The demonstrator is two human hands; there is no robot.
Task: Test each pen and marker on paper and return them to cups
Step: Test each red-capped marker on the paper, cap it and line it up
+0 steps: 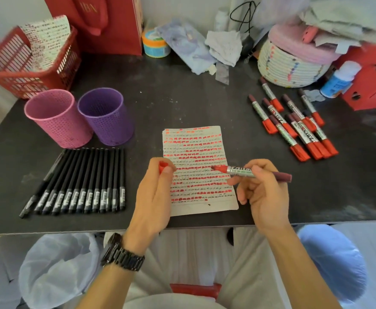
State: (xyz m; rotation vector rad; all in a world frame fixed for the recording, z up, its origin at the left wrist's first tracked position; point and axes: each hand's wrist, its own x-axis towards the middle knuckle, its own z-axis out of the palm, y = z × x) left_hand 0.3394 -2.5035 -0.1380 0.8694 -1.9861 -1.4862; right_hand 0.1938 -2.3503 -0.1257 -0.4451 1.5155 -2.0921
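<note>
Dark tabletop (182, 97) is seen under a red-marked sheet of paper (205, 139). An uncapped red marker (238, 171) is pinched in the right hand (265, 197), tip over the paper. Just left of that tip, its cap (163, 164) is gripped in the left hand (156, 197).

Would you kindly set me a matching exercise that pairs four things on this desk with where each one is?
Things:
1. red cap
2. uncapped marker
3. black pens
4. purple cup

Places:
A. beside the pink cup, on its right
B. held in the right hand, tip over the paper
C. laid in a row left of the paper
D. pinched in the left hand

Pairs: 1-D, 2-B, 3-C, 4-A
</note>
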